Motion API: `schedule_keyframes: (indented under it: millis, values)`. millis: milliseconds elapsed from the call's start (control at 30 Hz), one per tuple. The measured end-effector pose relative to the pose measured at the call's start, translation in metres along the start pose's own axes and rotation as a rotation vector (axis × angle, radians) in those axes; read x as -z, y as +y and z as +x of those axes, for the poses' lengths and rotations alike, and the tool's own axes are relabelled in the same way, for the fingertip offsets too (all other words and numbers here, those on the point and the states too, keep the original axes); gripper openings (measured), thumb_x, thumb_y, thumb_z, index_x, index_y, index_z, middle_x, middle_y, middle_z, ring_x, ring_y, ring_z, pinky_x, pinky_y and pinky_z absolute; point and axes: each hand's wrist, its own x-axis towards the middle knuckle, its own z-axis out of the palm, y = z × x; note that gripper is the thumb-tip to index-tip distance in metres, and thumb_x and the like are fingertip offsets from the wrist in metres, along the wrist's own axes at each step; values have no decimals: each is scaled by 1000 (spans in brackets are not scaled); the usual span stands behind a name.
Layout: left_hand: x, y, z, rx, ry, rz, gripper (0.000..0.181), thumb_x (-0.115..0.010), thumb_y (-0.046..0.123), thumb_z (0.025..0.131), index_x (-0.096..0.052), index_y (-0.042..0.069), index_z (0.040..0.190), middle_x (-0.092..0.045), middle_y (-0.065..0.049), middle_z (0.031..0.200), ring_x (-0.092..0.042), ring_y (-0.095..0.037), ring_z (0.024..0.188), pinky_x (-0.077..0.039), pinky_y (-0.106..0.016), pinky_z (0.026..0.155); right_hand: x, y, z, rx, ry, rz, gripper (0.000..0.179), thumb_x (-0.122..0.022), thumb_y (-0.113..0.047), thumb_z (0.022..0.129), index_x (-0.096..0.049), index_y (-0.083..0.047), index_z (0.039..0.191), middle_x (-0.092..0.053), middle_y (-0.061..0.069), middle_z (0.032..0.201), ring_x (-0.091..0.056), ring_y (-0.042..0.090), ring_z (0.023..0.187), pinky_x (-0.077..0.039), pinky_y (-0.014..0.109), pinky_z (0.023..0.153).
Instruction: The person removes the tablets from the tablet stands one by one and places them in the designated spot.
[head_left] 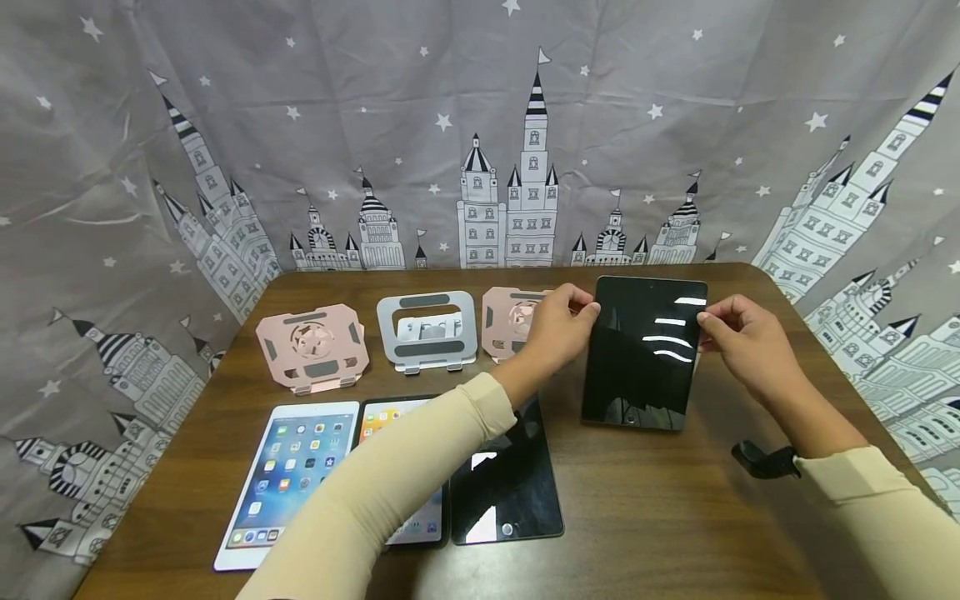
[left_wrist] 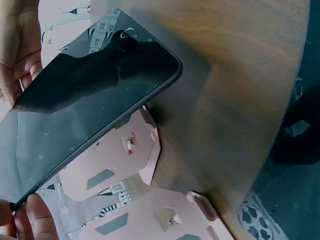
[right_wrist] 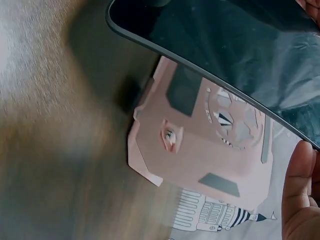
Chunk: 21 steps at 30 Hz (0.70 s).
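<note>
Between my two hands a black tablet stands nearly upright, its dark screen facing me and reflecting lights. My left hand pinches its upper left edge, and my right hand pinches its upper right edge. Behind the tablet is a pink stand with grey pads, mostly hidden from the head view. Whether the tablet touches this stand, I cannot tell. Another pink stand sits behind my left hand, partly covered by it.
At the back left stand a pink stand and a silver-grey stand. In front lie a white tablet with a lit screen, a lit black-framed tablet partly under my left sleeve, and a dark tablet, all on the wooden table.
</note>
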Motion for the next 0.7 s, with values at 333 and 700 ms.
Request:
schedule_keyframes:
  millis: [333, 700]
  values:
    - [3, -16, -10, 42, -24, 54, 8, -66, 11, 95, -63, 5, 91, -56, 1, 82, -51, -10, 76, -43, -22, 68, -14, 4, -3, -2, -44, -30, 22, -53, -13, 103, -52, 9, 103, -58, 9, 88, -59, 11, 70, -56, 24, 60]
    - [4, -26, -24, 173, -74, -4, 10, -64, 12, 97, -64, 2, 97, -59, -2, 78, -56, -12, 68, -47, -23, 61, -21, 12, -8, -14, -128, -72, 22, -53, -14, 103, -53, 8, 101, -59, 15, 83, -60, 17, 66, -56, 29, 59]
